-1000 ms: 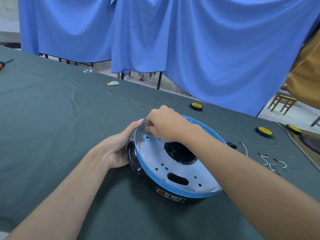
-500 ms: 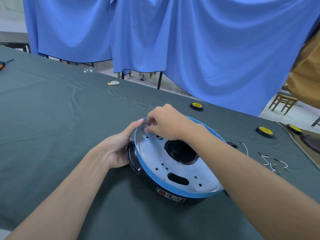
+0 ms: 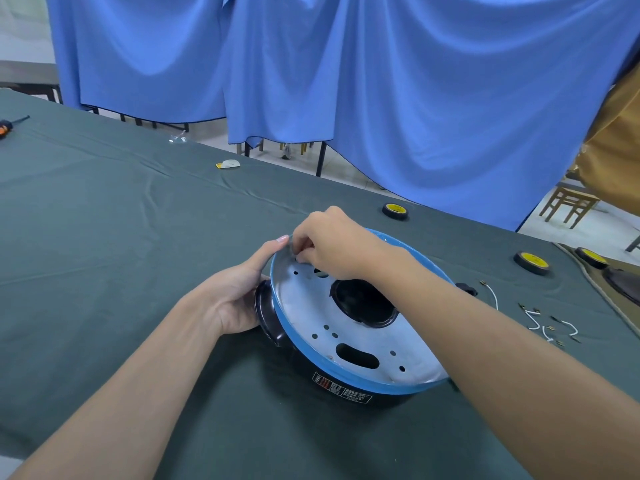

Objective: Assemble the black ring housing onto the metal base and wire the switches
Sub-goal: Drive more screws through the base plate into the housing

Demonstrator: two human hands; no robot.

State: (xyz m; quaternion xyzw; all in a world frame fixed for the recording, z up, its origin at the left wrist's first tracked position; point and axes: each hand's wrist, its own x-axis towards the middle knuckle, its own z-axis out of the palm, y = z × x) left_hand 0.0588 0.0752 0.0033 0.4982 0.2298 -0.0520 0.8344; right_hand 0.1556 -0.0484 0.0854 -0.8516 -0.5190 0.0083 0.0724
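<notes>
Metal base, blue-rimmed and tilted, lies over the black ring housing on the green cloth, directly between the two hands. Left hand grips the housing's side, thumb stretched up onto the blue rim. Right hand reaches across the plate with fingers curled, fingertips down at the rim beside the left thumb; whether they pinch a small part cannot be told. Step judged: seating or fastening base to housing, wiring not begun. Loose wires lie right of the right forearm. Next move calls for fine fingertip placement at the rim holes, the left hand bracing.
</notes>
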